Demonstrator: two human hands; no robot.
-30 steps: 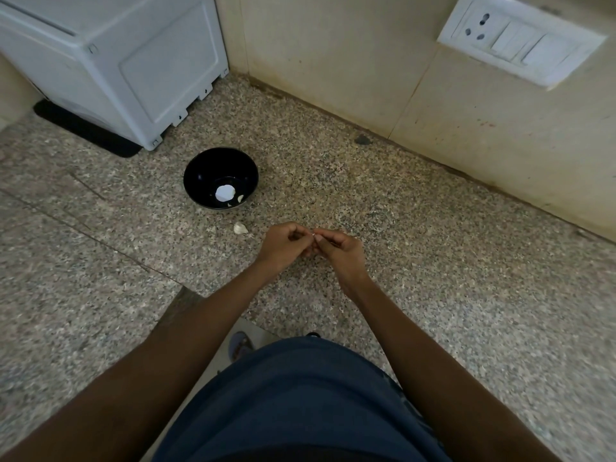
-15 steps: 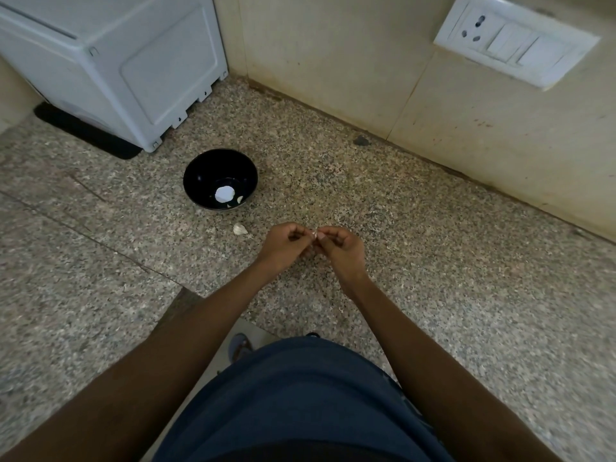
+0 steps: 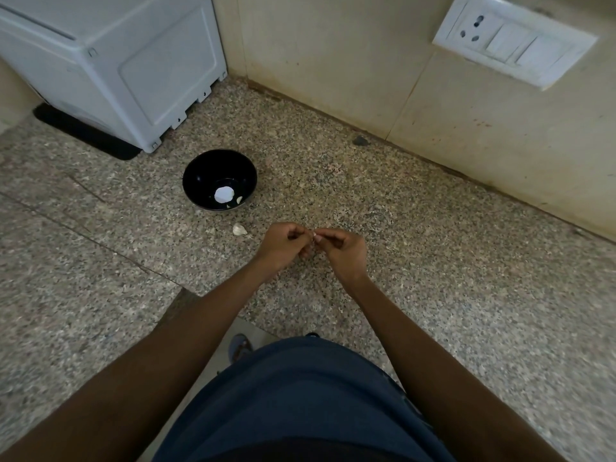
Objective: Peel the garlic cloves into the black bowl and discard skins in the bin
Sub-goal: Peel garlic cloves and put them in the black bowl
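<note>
Hands meet over the speckled stone counter (image 3: 433, 261), a little in front of me and right of the black bowl (image 3: 200, 175). My left hand (image 3: 281, 246) has its fingers curled in, thumb and fingertips pinched together at the point where it meets the right. My right hand (image 3: 345, 251) is curled the same way, its fingertips pinching from the other side. Between the two sets of fingertips I can make out a tiny pale bit, which I take to be the garlic clove (image 3: 313, 237); it is too small for me to tell whether I am seeing skin or flesh. Both hands grip it, held off the counter surface.

Left of my hands and farther from me, the bowl sits on the counter. Inside it I see a round white patch (image 3: 223, 195) at the bottom and, just beside that on the right, a small pale clove (image 3: 239, 199); a thin pale scrap lies near them. Another garlic clove (image 3: 239, 230) lies on the counter between the bowl and my left hand, close to the bowl but not touching it.

Behind the bowl, a white appliance (image 3: 116, 65) stands in the corner on a black mat (image 3: 83, 135). On the beige wall (image 3: 333, 61) at upper right is a white switch plate (image 3: 515, 40) with a socket. My dark blue shirt (image 3: 300, 395) fills the bottom of the view.
</note>
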